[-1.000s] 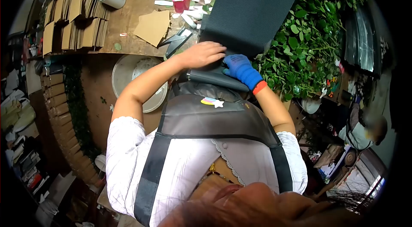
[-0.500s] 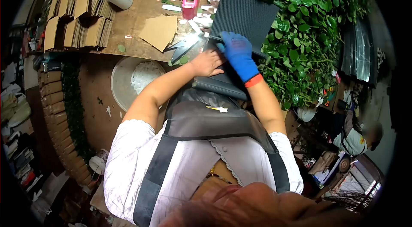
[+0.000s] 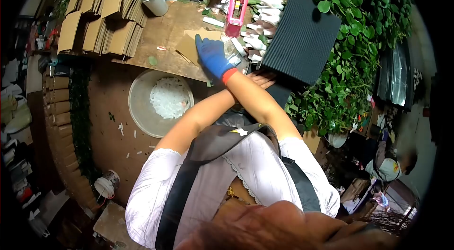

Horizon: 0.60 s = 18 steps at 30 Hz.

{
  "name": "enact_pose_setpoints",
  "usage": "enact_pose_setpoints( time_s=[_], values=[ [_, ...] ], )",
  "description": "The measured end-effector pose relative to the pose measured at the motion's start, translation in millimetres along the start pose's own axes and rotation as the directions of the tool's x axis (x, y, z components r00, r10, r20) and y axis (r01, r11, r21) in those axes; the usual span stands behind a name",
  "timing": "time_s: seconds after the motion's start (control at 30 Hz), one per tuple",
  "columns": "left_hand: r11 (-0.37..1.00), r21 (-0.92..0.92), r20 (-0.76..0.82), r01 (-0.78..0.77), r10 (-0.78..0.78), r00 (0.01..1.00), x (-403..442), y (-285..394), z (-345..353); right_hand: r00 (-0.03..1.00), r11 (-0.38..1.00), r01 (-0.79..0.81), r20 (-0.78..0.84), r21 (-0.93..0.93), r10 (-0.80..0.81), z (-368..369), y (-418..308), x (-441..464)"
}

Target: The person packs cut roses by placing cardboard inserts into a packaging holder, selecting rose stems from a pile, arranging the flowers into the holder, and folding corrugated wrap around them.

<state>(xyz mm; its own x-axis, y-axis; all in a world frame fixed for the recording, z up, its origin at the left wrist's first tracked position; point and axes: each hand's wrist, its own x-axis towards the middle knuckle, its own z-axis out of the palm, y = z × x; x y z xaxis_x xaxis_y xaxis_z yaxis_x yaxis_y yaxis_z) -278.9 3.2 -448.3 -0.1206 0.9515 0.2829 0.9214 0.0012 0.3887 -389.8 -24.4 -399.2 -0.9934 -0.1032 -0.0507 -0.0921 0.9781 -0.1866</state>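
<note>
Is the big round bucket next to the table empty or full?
Neither: it's partly filled. The bucket has a pile of white bits inside, but bare bucket shows around them.

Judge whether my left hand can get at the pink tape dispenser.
Probably not directly: the left hand is at the near edge of the ridged black board, and the right forearm crosses over the left one. The pink tape dispenser looks uncovered, so uncrossing might free the way.

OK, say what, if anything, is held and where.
Right hand over the cardboard, hold hidden. Left hand at the near edge of the black board; grip can't be told.
</note>
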Motion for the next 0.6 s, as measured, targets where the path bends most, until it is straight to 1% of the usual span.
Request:
enact_pose_setpoints(
  time_s=[0.03, 0.07, 0.1, 0.13, 0.17, 0.2, 0.23, 0.27, 0.3, 0.37, 0.4, 0.43, 0.47, 0.53, 0.57, 0.6],
  values=[
    [1.0, -0.02, -0.007, 0.0, -0.001, 1.0, 1, 1, -2, 0.999, 0.999, -0.043, -0.022, -0.021, 0.042, 12, 2, 3],
    [0.999, -0.042, -0.015, 0.001, -0.001, 1.0, 2, 3, -3, 1.0, 0.998, 0.008, -0.011, 0.068, -0.007, 5, 7, -1],
    [0.992, -0.119, 0.067, 0.05, -0.042, 0.997, 4, 3, -3, 0.999, 0.986, 0.054, -0.005, 0.158, -0.054, -14, 15, -10],
    [0.989, -0.131, 0.153, 0.065, -0.045, 0.987, 8, 4, -9, 0.995, 0.964, 0.097, -0.006, 0.247, -0.098, -39, 23, -21],
    [0.988, -0.141, 0.07, 0.06, -0.05, 0.996, 8, 1, 4, 0.992, 0.936, 0.117, -0.002, 0.332, -0.123, -70, 25, -35],
    [0.987, -0.152, -0.014, 0.054, -0.057, 0.998, 9, 1, 17, 0.991, 0.933, 0.122, 0.016, 0.34, -0.136, -96, 29, -57],
    [0.984, -0.163, 0.056, 0.076, -0.068, 0.996, 9, 3, 14, 0.988, 0.927, 0.133, 0.032, 0.351, -0.154, -121, 35, -81],
    [0.981, -0.171, 0.125, 0.097, -0.076, 0.989, 6, 2, 4, 0.99, 0.913, 0.141, -0.04, 0.384, -0.135, -141, 44, -112],
    [0.978, -0.175, 0.195, 0.114, -0.079, 0.978, 1, 0, -12, 0.993, 0.901, 0.107, -0.094, 0.421, -0.074, -138, 59, -142],
    [0.973, -0.174, 0.328, 0.15, -0.086, 0.941, -3, -3, -40, 0.988, 0.864, 0.037, -0.148, 0.502, 0.044, -127, 96, -196],
    [0.971, -0.167, 0.391, 0.173, -0.096, 0.915, 2, 0, -42, 0.986, 0.814, -0.162, 0.05, 0.557, 0.162, -121, 118, -214],
    [0.945, -0.318, 0.003, 0.072, -0.074, 0.997, 4, 3, -21, 0.933, 0.735, -0.358, 0.25, 0.575, 0.259, -115, 138, -231],
    [0.913, -0.392, -0.06, 0.116, -0.152, 0.987, 8, 10, -37, 0.834, 0.629, -0.543, 0.442, 0.557, 0.329, -107, 150, -243],
    [0.993, -0.11, -0.024, 0.046, -0.049, 0.999, 0, 3, -18, 0.717, 0.385, -0.696, 0.615, 0.606, 0.328, -88, 168, -251],
    [0.996, -0.089, 0.03, 0.032, -0.029, 0.999, -1, 2, -18, 0.656, 0.25, -0.755, 0.693, 0.607, 0.298, -85, 172, -250],
    [0.998, -0.066, 0.085, 0.017, -0.011, 0.996, -2, -1, -19, 0.66, 0.273, -0.751, 0.696, 0.601, 0.284, -81, 176, -247]
  ],
)
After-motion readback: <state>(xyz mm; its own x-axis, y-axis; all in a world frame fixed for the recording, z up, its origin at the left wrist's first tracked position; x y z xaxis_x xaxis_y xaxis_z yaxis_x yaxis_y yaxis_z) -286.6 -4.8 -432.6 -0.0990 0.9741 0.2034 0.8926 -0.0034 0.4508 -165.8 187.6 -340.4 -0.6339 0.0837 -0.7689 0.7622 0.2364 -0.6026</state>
